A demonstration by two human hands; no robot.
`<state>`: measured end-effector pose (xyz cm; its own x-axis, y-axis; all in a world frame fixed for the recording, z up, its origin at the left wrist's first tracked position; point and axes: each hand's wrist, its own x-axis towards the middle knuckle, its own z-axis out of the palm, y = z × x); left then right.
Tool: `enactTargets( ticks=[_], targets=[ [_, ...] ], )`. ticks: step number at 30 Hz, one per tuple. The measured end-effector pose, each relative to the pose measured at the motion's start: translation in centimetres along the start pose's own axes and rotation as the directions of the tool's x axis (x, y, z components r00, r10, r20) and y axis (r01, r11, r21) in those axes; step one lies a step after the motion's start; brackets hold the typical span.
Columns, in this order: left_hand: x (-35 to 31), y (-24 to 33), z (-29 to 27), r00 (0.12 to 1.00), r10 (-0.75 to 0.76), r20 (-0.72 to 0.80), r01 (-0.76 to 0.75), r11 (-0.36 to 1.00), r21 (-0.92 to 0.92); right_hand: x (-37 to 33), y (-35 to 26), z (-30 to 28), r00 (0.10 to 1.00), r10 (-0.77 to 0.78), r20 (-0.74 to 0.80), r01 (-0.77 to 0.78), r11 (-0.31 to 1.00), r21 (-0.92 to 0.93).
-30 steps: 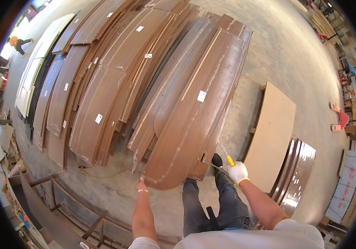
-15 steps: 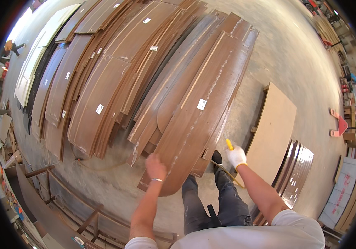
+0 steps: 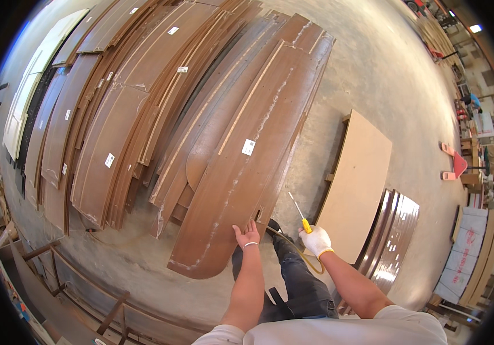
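The long brown panel (image 3: 241, 190) lies on top of its stack, a white label (image 3: 248, 147) on its face. At the panel's near right edge, by a small cutout, the bare left hand (image 3: 248, 233) is empty, palm flat with fingers loosely spread; whether it presses down, I can't tell. Right of the panel, well clear of it, the gloved right hand (image 3: 316, 239) grips a yellow-handled screwdriver (image 3: 306, 225), shaft slanting up toward the panel. A yellowish hose (image 3: 300, 249) loops between panel and glove. Farther right of the panel sits a tan board (image 3: 357, 172); to its left, more brown panels (image 3: 109, 144) are stacked.
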<state>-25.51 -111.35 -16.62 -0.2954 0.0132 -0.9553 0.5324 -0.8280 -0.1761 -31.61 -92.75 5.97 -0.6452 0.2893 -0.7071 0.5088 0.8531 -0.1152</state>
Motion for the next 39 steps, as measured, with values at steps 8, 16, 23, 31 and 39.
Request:
enactTargets(
  ticks=[8, 16, 23, 31, 39],
  targets=[
    [-3.1, -0.5, 1.8, 0.984, 0.126, 0.126, -0.125, 0.992, -0.017, 2.5, 4.2, -3.5, 0.977, 0.024, 0.213, -0.097, 0.935, 0.341],
    [-6.9, 0.1, 5.3, 0.967, 0.234, 0.096, -0.226, 0.97, -0.094, 0.7, 1.9, -9.5, 0.95, -0.164, 0.265, 0.18, 0.983, -0.036],
    [-7.4, -0.4, 5.9, 0.917, 0.329, 0.225, -0.286, 0.936, -0.204, 2.9, 5.8, -7.4, 0.814, -0.38, 0.439, 0.543, 0.767, -0.341],
    [-17.2, -3.6, 2.2, 0.907, 0.334, 0.254, -0.311, 0.942, -0.127, 10.8, 2.7, -12.1, 0.871, -0.312, 0.381, -0.086, 0.665, 0.742],
    [-32.3, -1.9, -4.0, 0.834, 0.443, 0.329, -0.442, 0.893, -0.083, 15.6, -8.1, -15.9, 0.748, -0.52, 0.413, -0.167, 0.455, 0.875]
  ],
)
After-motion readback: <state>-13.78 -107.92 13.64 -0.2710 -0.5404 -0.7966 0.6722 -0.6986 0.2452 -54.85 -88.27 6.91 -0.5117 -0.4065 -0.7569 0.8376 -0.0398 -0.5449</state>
